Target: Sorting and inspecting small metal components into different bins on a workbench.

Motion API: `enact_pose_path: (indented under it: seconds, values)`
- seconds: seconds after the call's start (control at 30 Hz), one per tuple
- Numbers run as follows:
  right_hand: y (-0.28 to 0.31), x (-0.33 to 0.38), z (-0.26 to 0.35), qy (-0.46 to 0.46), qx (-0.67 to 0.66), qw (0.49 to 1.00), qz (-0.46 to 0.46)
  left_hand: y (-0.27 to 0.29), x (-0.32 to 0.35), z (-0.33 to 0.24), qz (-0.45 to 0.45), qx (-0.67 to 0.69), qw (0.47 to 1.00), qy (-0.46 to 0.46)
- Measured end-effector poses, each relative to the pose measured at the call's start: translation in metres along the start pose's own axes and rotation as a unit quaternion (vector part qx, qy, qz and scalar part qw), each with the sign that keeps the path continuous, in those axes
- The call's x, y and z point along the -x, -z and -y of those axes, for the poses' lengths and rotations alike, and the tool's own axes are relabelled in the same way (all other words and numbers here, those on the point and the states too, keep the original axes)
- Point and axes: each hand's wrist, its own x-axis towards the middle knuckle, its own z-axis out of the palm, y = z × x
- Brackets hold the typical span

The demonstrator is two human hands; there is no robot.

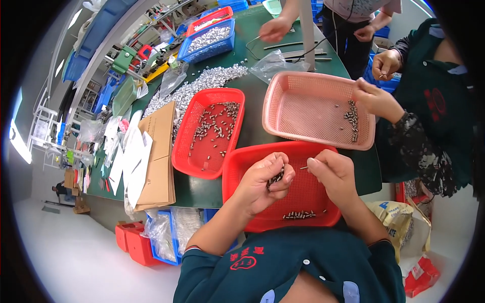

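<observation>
Red print (pixel 244 262) marks your shirt (pixel 288 250). Over the red basket (pixel 304 196), your right hand (pixel 334 175) pinches 1 thin pin (pixel 303 167) pointing left, long axis sideways; your left hand (pixel 257 185) curls around small metal parts (pixel 275 179).

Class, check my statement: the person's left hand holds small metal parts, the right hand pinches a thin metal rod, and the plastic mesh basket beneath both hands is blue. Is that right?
Not quite: the head view shows that the plastic mesh basket beneath both hands is red, not blue. The left hand does hold small metal parts, and the right hand does pinch a thin metal rod.
</observation>
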Motion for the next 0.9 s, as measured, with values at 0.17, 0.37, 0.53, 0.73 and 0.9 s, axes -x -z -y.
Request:
enact_pose_path:
  seconds: [0.17,0.37,0.53,0.73,0.9]
  values:
    - [-0.001,0.000,-0.002,0.011,-0.003,1.000,0.006,0.002,-0.006,0.019,0.010,0.061,0.998,-0.009]
    - [0.000,0.002,-0.006,0.021,0.008,1.000,0.009,0.007,-0.012,0.029,-0.016,0.101,0.995,-0.007]
    - [-0.005,0.001,-0.002,0.075,0.035,0.996,-0.007,0.003,-0.011,0.027,-0.017,0.082,0.996,0.002]
    - [-0.005,0.000,0.003,0.132,0.118,0.984,-0.007,-0.004,-0.008,0.026,-0.035,0.046,0.998,-0.019]
    - [-0.006,-0.001,0.002,0.178,0.141,0.974,-0.015,-0.007,-0.009,0.026,-0.033,0.021,0.999,-0.025]
